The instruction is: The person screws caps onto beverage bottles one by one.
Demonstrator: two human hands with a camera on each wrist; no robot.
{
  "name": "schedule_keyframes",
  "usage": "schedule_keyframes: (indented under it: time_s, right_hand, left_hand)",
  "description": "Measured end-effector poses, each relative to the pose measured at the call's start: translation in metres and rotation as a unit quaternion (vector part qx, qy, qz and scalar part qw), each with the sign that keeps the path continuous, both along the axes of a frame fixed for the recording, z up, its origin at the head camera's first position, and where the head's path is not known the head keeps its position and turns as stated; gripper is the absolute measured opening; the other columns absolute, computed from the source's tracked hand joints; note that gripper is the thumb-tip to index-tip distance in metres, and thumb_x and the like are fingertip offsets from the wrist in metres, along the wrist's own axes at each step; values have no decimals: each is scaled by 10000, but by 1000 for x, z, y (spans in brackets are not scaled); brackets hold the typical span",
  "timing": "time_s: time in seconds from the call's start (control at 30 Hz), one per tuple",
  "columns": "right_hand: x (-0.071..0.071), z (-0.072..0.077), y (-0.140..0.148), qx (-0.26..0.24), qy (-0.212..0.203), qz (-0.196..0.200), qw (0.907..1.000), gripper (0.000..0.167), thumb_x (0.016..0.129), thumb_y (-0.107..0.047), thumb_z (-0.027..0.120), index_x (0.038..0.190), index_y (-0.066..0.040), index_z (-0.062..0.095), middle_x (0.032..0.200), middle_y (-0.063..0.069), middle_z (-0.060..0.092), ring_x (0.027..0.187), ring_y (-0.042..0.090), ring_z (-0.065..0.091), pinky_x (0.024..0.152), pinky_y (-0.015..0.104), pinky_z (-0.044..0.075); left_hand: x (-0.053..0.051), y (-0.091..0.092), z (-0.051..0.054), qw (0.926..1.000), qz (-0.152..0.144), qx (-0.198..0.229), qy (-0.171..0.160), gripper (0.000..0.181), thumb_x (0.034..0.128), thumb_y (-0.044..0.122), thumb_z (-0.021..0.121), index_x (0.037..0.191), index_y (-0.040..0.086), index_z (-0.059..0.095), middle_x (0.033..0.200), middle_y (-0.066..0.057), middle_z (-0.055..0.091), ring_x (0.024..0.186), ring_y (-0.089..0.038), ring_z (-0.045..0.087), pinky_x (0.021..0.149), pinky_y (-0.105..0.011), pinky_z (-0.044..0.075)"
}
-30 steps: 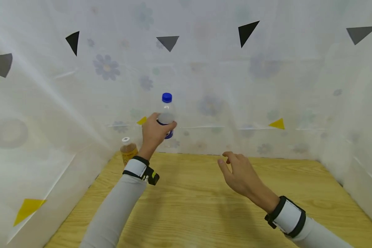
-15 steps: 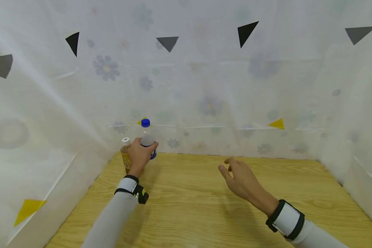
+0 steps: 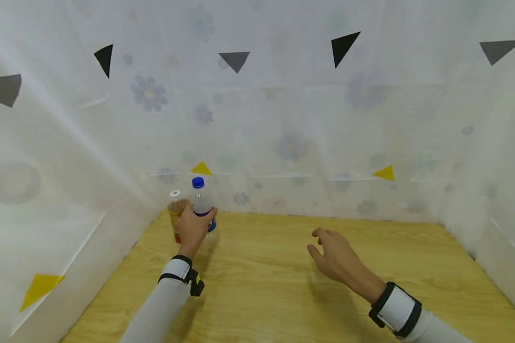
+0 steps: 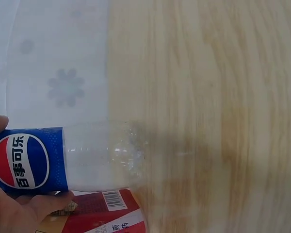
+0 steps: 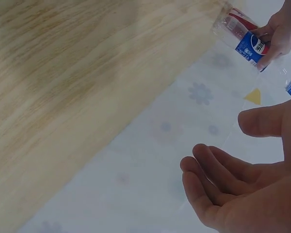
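My left hand (image 3: 192, 229) grips a clear plastic cola bottle (image 3: 201, 204) round its blue label, at the back left of the table. The bottle stands upright with its blue cap on and looks empty. Close by on the left is a white-capped bottle (image 3: 174, 208) with amber contents, partly hidden by that hand. In the left wrist view, the cola bottle's label (image 4: 31, 160) shows beside the red label (image 4: 104, 211) of the other bottle. Whether the cola bottle's base touches the table cannot be told. Over the table's right half hovers my right hand (image 3: 336, 259), fingers loosely bent, holding nothing.
A wood-grain table (image 3: 262, 286) spreads below both hands. Pale flowered sheeting (image 3: 292, 105) encloses its back and sides, with black, grey and yellow triangles stuck on it.
The left hand has carried the cola bottle down and to the left, beside the amber one. My right hand has sunk slightly.
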State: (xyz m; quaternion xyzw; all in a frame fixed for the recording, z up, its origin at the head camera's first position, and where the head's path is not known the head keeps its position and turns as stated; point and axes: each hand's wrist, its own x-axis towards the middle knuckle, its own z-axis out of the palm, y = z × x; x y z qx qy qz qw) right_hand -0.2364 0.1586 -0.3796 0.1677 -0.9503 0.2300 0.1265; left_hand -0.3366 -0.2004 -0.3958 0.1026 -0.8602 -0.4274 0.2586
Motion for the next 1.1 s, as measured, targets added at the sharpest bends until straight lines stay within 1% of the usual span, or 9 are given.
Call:
schedule_keyframes:
  time_s: [0.13, 0.27, 0.4, 0.53, 0.7, 0.83, 1.1]
  right_hand:
    - [1, -3, 0, 23, -138, -23, 9999, 345, 1012, -211, 611, 1270, 18, 608, 1078, 153, 675, 1001, 329, 646, 787, 472, 553]
    - [0, -5, 0, -4, -176, -39, 9998, 323, 1007, -178, 612, 1257, 26, 606, 1075, 159, 670, 973, 312, 646, 773, 456, 551]
    - [0, -7, 1, -15, -244, -34, 9997, 308, 1003, -151, 609, 1250, 33, 602, 1076, 167, 667, 964, 306, 645, 764, 445, 548]
    - [1, -11, 0, -12, -393, -39, 9992, 303, 1005, -145, 605, 1249, 35, 598, 1089, 168, 665, 970, 298, 645, 757, 431, 548]
    - [1, -15, -1, -60, -603, -43, 9982, 303, 1003, -142, 608, 1252, 30, 599, 1091, 166, 666, 961, 283, 648, 742, 421, 547]
    - [2, -17, -1, -73, -612, -57, 9981, 296, 1003, -138, 606, 1247, 29, 601, 1072, 166, 668, 939, 273, 646, 733, 414, 541]
    - [2, -16, 0, -120, -637, -11, 9979, 293, 999, -139, 612, 1240, 29, 603, 1013, 115, 661, 886, 232, 637, 698, 388, 529]
  left_hand:
    - [1, 0, -3, 9999, 9, -95, 109, 675, 863, 440, 784, 1340, 17, 561, 1259, -255, 653, 1152, -472, 605, 947, -600, 503]
    - [1, -1, -4, 9998, -70, -53, 189, 677, 867, 420, 788, 1340, -3, 552, 1267, -251, 653, 1159, -455, 624, 948, -595, 519]
    - [2, -2, -4, 9998, -142, 26, 145, 694, 872, 410, 788, 1358, -13, 529, 1281, -254, 641, 1171, -452, 620, 952, -596, 519]
    - [2, -3, -4, 9998, -179, 14, 64, 720, 877, 428, 781, 1378, -10, 508, 1295, -260, 627, 1183, -458, 608, 958, -595, 513]
    - [3, -4, -5, 9998, -179, 32, 103, 701, 867, 442, 789, 1341, -7, 537, 1271, -255, 638, 1162, -450, 615, 948, -583, 521]
    - [3, -5, -5, 9997, -116, -20, 201, 673, 852, 452, 800, 1288, -11, 578, 1226, -252, 664, 1117, -445, 636, 914, -570, 535]
    - [2, -4, -5, 9996, -166, 21, 237, 698, 841, 470, 810, 1292, -6, 570, 1225, -245, 665, 1118, -428, 644, 912, -562, 541]
